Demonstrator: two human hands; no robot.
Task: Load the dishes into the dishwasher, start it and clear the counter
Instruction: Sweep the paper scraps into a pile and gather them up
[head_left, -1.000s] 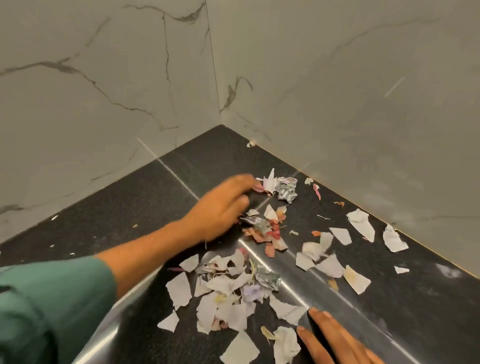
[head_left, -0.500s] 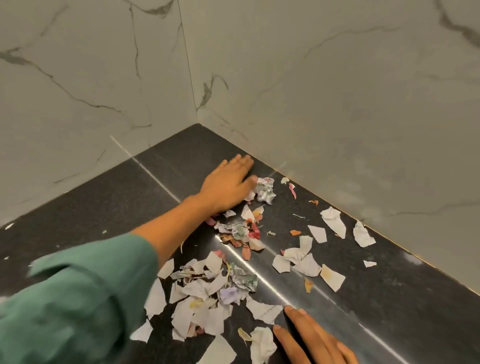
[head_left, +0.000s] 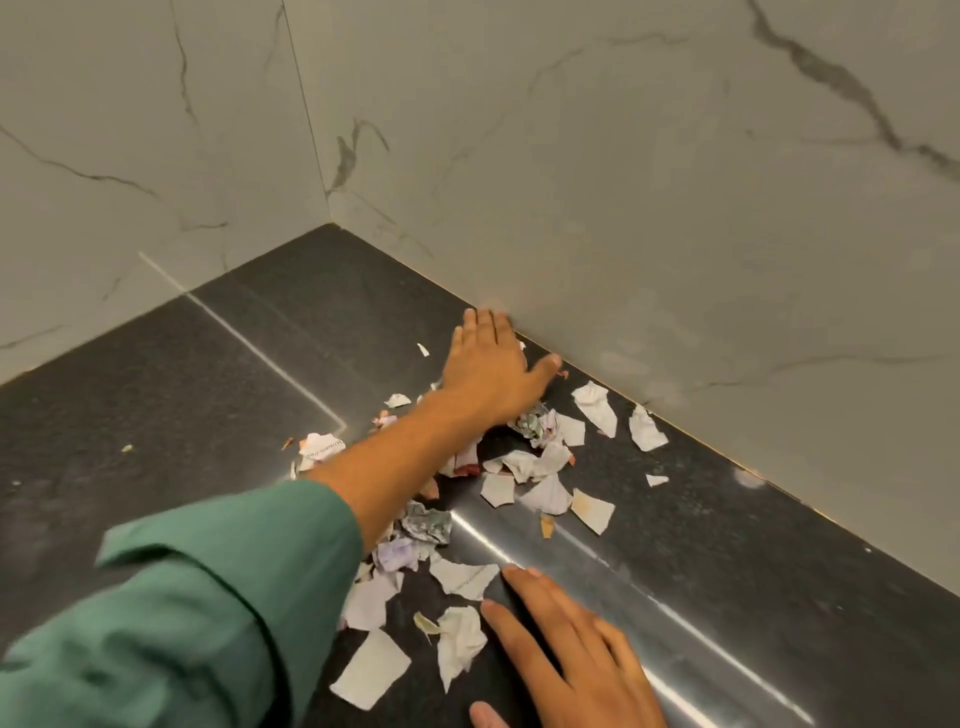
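Torn paper scraps (head_left: 540, 462) and crumpled foil bits (head_left: 427, 524) lie scattered over the dark stone counter (head_left: 218, 395). My left hand (head_left: 491, 370) lies flat on the counter with straight fingers reaching to the foot of the right wall, at the far edge of the scraps. Its green sleeve (head_left: 197, 597) covers part of the pile. My right hand (head_left: 566, 644) rests flat on the counter at the near side, fingers straight, beside a white scrap (head_left: 460, 644). Neither hand holds anything.
Two marble walls (head_left: 649, 182) meet in a corner behind the counter. More white scraps (head_left: 647, 428) lie along the right wall. A bright strip of reflected light (head_left: 649, 603) crosses the counter. No dishes or dishwasher are in view.
My left hand has moved farther back and right, from the middle of the scraps to the foot of the right wall, with its fingers flattened. The right hand has stayed at the near side.
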